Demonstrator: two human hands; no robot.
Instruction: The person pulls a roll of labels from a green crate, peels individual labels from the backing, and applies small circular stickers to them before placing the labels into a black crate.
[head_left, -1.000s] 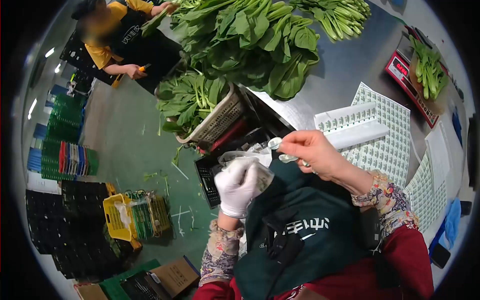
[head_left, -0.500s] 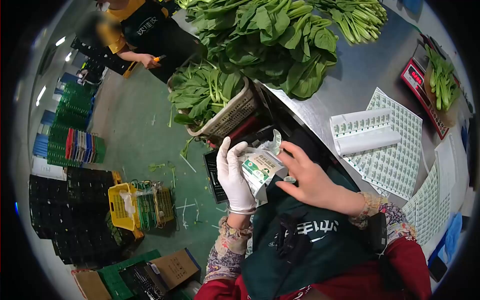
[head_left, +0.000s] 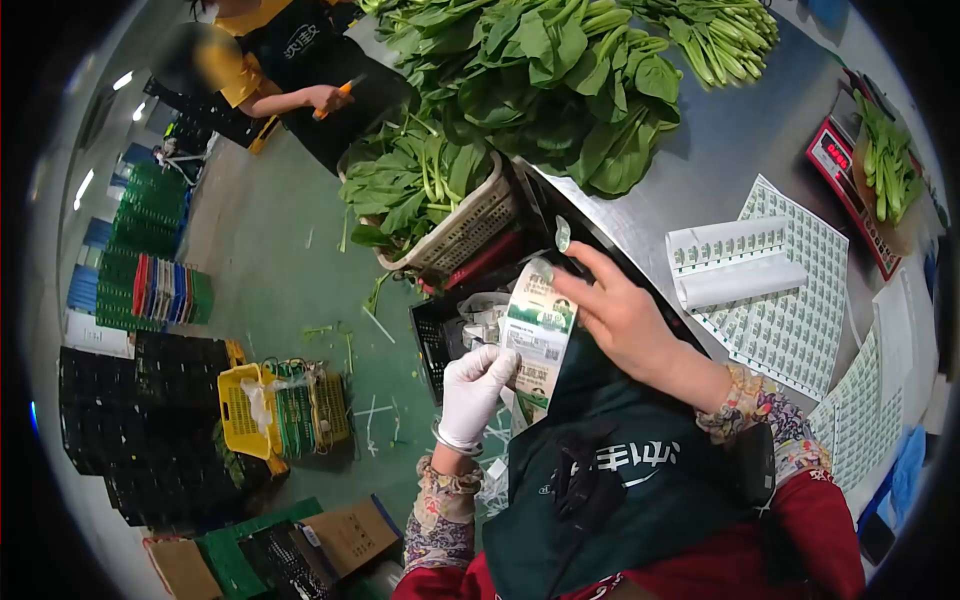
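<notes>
A long printed paper sleeve (head_left: 537, 335), green and cream with a white panel and a square code, stands tilted in front of my apron. My left hand (head_left: 475, 395), in a white glove, pinches its left edge between thumb and fingers. Bare, my right hand (head_left: 635, 325) is at the sleeve's upper end, one finger against it. On the tip of its raised index finger hangs a small clear-and-green sticker (head_left: 563, 234). Beneath the hands, a black crate (head_left: 428, 345) holds crumpled pale packaging.
Sheets of small stickers (head_left: 785, 300) lie on the metal table (head_left: 715, 140) beside a red scale (head_left: 850, 195) bearing greens. Leafy vegetables (head_left: 540, 90) pile at the back, near a beige basket (head_left: 460, 220). A co-worker's hand (head_left: 328, 98) holds an orange-handled tool. Yellow baskets (head_left: 245, 410) stand on the floor.
The sleeve, earlier folded box-like between both hands, is now upright and flat. My left hand has moved down to its edge. My right hand has risen slightly with the sticker.
</notes>
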